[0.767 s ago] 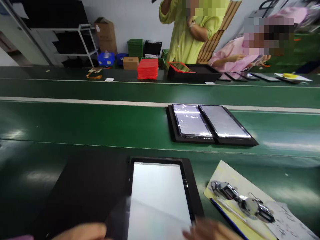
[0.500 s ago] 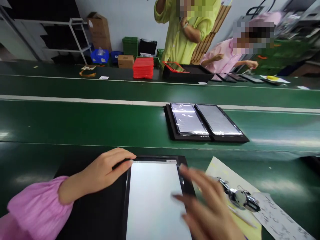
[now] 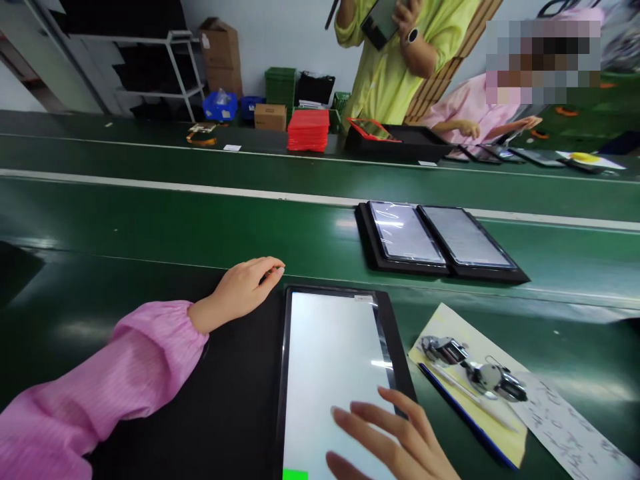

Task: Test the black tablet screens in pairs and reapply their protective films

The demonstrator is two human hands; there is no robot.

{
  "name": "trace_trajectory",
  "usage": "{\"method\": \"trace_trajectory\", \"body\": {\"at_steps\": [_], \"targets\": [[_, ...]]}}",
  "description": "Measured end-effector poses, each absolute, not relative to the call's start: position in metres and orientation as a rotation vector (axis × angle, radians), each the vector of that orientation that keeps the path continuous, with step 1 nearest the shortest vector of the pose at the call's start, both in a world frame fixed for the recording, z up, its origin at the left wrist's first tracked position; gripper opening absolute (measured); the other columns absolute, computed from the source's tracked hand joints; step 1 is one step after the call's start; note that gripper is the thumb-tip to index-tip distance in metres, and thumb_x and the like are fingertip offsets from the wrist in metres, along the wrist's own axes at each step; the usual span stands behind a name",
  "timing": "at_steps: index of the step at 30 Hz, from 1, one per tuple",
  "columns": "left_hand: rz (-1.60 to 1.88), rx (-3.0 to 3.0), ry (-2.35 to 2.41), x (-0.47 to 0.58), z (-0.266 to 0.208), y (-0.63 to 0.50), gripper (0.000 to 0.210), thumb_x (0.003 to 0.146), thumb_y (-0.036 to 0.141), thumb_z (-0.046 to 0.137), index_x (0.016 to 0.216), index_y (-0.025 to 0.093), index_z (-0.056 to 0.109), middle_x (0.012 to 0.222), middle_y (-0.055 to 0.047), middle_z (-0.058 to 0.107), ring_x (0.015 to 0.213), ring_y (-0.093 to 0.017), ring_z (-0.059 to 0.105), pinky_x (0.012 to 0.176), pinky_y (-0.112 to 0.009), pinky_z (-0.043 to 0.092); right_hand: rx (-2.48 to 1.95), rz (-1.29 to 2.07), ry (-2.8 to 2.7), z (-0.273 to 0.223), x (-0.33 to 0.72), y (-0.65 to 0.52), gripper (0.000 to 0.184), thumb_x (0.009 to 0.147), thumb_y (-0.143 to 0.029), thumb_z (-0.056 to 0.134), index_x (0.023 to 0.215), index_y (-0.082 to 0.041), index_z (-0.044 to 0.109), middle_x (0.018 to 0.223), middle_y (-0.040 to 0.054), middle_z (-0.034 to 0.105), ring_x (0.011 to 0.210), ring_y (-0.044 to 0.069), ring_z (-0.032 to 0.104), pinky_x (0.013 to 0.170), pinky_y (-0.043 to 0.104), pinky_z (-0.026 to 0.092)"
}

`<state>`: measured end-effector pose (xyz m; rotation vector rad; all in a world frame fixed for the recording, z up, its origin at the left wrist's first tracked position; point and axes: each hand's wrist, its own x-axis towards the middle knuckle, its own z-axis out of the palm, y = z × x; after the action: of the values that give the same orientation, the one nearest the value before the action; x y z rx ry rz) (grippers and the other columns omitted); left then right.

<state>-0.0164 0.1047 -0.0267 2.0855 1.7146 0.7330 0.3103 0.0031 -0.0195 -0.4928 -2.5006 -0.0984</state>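
Note:
A tablet with a lit white screen lies on a black mat in front of me. A small label sits at its upper right edge, and a green block shows at the lower left of the screen. My left hand is just beyond the tablet's upper left corner, apart from it, fingers curled together with nothing visible in them. Over the lower right of the screen, my right hand has its fingers spread and holds nothing. Whether its fingertips touch the glass I cannot tell.
Right of the tablet, metal clamp-like parts, a white pen and a blue pen lie on papers. Two more tablets rest on black foam. Across the bench are a red stack, a black tray and two people.
My left hand has moved off the tablet's upper left corner and curled. My right hand has shifted down the screen. A green block has appeared on the screen. The view has turned slightly left.

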Motion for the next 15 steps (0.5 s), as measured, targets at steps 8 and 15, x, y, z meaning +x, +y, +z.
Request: {"method": "trace_trajectory", "body": {"at_steps": [8,15], "targets": [[0.585,2.077,1.782,-0.016,-0.025,0.104,0.037,0.108,0.044,0.041,0.124,0.026,0.068,0.115,-0.002,0.079,0.101,-0.025,0.075,0.089,-0.039,0.056,-0.821,0.197,-2.352,-0.009,0.333,0.009,0.032,0.111,-0.035,0.046,0.12,-0.027,0.076,0.136,0.0102,0.069,0.124,0.028,0.065,0.111,0.045,0.047],[0.491,2.105,1.819,-0.016,-0.025,0.105,0.039,0.107,0.045,0.038,0.125,0.026,0.068,0.122,-0.004,0.078,0.106,-0.029,0.075,0.09,-0.043,0.056,-0.732,0.352,-2.218,-0.009,0.323,0.028,0.032,0.113,-0.029,0.042,0.116,-0.025,0.073,0.128,0.0057,0.068,0.123,0.02,0.062,0.114,0.035,0.042]]}}
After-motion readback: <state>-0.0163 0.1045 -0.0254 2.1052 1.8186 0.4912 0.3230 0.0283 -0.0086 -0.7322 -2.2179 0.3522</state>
